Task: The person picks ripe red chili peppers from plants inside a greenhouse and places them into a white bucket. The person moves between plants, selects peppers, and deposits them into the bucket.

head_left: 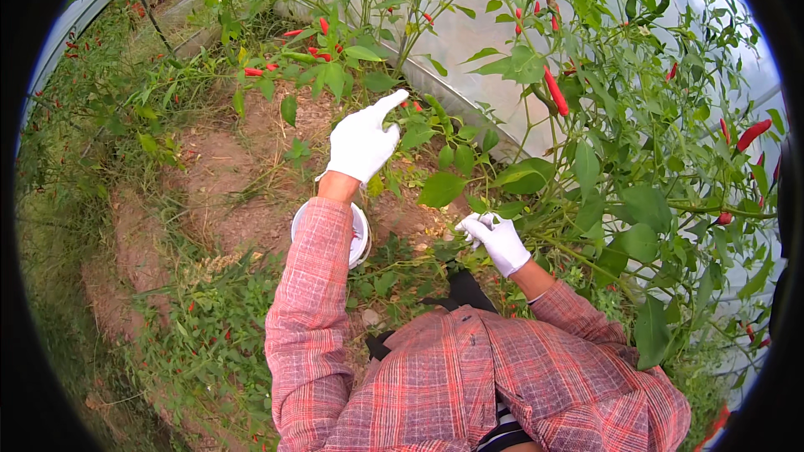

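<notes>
My left hand [364, 141], in a white glove, reaches over the soil beside a chili plant. Its index finger points outward, apart from the thumb, and nothing shows between them. Just past that gap are small red chilies [416, 106] and a green chili [438, 114]. My right hand [495, 240], also gloved in white, is low among the leaves at the plant's base. Its fingers are curled inward, and whether they pinch anything is hidden. Under my left forearm stands a white bucket [364, 229], partly covered by the sleeve, with a bit of red inside.
Chili plants [587, 169] with large red chilies [555, 91] crowd the right side. Behind them rises a translucent plastic sheet wall [465, 56] with a low edge rail. More fruiting plants [333, 69] stand ahead. Bare soil [220, 163] and weeds [201, 333] lie to the left.
</notes>
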The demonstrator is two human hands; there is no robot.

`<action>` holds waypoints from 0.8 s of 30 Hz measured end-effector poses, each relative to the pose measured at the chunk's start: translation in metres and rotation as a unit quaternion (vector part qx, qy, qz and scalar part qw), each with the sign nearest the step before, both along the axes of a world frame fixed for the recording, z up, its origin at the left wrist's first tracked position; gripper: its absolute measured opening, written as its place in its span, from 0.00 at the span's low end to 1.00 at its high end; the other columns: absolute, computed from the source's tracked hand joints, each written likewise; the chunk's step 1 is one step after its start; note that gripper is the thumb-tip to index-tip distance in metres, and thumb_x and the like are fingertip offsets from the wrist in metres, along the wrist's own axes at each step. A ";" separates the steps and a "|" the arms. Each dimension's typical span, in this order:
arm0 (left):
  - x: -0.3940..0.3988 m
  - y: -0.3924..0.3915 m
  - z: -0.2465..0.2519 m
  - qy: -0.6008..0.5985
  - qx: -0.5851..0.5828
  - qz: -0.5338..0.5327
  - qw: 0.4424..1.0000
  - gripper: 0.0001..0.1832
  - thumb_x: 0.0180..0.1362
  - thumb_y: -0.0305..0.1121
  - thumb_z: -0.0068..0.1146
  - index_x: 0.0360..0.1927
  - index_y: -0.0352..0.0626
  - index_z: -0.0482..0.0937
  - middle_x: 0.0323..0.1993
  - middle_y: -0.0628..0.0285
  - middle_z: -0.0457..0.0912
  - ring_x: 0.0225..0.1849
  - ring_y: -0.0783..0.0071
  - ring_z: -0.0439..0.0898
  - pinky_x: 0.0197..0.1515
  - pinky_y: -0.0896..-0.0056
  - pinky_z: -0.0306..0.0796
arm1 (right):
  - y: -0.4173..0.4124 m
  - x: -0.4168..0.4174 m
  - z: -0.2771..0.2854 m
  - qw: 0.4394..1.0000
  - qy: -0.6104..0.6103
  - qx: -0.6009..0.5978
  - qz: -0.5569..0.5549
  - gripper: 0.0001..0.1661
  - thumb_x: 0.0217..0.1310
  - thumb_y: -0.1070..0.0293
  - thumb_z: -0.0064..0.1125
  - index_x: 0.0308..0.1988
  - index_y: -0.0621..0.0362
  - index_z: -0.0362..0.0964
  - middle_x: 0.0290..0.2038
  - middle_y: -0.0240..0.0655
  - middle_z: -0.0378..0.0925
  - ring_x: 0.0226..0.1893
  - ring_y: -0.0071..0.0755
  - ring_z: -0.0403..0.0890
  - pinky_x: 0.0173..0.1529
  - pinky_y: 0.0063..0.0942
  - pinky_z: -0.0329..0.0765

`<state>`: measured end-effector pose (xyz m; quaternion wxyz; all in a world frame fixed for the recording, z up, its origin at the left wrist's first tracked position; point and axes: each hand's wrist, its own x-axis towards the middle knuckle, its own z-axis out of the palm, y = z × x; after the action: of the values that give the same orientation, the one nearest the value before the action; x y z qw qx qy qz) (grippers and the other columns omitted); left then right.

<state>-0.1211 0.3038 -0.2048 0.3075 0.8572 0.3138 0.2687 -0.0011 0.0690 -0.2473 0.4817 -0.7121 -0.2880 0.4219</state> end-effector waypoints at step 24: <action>-0.026 -0.130 -0.049 -0.140 -0.069 0.023 0.987 0.10 0.52 0.36 0.52 0.34 0.40 0.73 0.26 0.52 0.77 0.28 0.54 0.77 0.31 0.63 0.70 | 0.056 -0.026 0.028 0.997 -0.032 0.064 -0.010 0.10 0.54 0.65 0.56 0.29 0.60 0.69 0.20 0.26 0.69 0.18 0.13 0.65 0.20 0.16 0.61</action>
<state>-0.1469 0.1736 -0.2538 0.4003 0.7804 0.3053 0.3709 -0.0273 0.1253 -0.2189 0.5210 -0.6956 -0.3225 0.3750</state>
